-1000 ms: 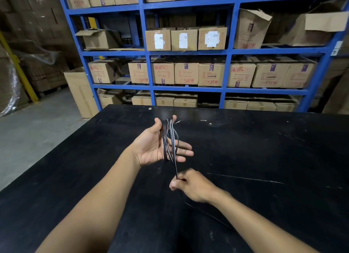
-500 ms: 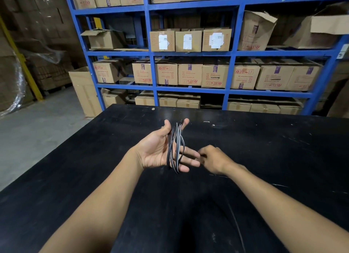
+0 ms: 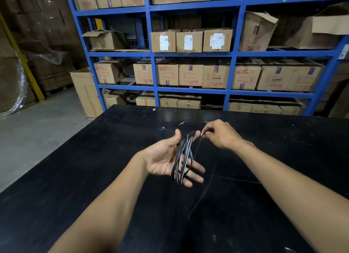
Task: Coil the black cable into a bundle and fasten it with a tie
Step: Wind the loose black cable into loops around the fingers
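Observation:
A black cable with a pale stripe point(image 3: 184, 156) is wound in several loops around my left hand point(image 3: 166, 158), which is held palm up with the fingers spread above the black table point(image 3: 94, 177). My right hand point(image 3: 220, 134) is just right of the loops, up near my left fingertips, and pinches the free run of the cable. From that pinch the loose tail point(image 3: 203, 194) hangs down and ends near the table top. I see no tie.
Blue steel shelving point(image 3: 228, 73) packed with cardboard boxes stands right behind the table's far edge. A tall carton point(image 3: 86, 94) sits on the concrete floor at the left, near a yellow post point(image 3: 24, 63).
My right hand has swung with the cable from below the loops near my body, round to the right, up to the far side by my left fingertips. The loose tail is shorter.

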Available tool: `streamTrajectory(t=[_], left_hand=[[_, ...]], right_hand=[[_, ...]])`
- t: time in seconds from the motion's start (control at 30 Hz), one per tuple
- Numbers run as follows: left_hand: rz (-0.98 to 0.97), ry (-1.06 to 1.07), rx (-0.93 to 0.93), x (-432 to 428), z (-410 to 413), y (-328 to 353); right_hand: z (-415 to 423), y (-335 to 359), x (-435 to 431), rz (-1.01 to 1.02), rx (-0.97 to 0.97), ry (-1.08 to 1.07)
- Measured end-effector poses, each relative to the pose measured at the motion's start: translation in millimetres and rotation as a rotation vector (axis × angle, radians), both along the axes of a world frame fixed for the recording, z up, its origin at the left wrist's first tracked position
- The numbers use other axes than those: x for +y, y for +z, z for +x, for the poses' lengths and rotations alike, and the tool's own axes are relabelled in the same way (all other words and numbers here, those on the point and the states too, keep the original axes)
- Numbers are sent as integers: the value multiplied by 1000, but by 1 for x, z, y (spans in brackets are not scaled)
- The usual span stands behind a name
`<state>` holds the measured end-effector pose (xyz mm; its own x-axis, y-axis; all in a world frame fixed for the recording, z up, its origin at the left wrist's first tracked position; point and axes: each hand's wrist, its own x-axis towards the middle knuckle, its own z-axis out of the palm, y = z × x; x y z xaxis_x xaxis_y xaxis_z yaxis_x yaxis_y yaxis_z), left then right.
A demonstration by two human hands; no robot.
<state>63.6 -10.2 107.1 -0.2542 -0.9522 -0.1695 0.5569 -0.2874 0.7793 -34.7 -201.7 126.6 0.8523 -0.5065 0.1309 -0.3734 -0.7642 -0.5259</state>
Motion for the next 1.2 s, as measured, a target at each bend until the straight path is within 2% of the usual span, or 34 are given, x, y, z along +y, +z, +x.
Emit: streamTrajectory(t=[0.3, 0.5, 0.7, 0.83, 0.97, 1.2], left_hand=[[41, 1, -53, 1, -6, 4], [178, 133, -176, 6, -1, -7], [264, 260, -190, 5, 6, -13], [261, 412, -137, 5, 16, -15], [259, 537, -167, 1, 26, -14], [207, 678, -44, 1, 36, -8]], right_hand=[[4, 14, 5, -49, 13, -33], [4, 26, 14, -71, -15, 4], [0, 37, 33, -111, -22, -3], [-9, 43, 53, 5, -16, -1], [-22, 36, 77, 149, 0, 14], [-43, -8, 107, 357, -25, 69]])
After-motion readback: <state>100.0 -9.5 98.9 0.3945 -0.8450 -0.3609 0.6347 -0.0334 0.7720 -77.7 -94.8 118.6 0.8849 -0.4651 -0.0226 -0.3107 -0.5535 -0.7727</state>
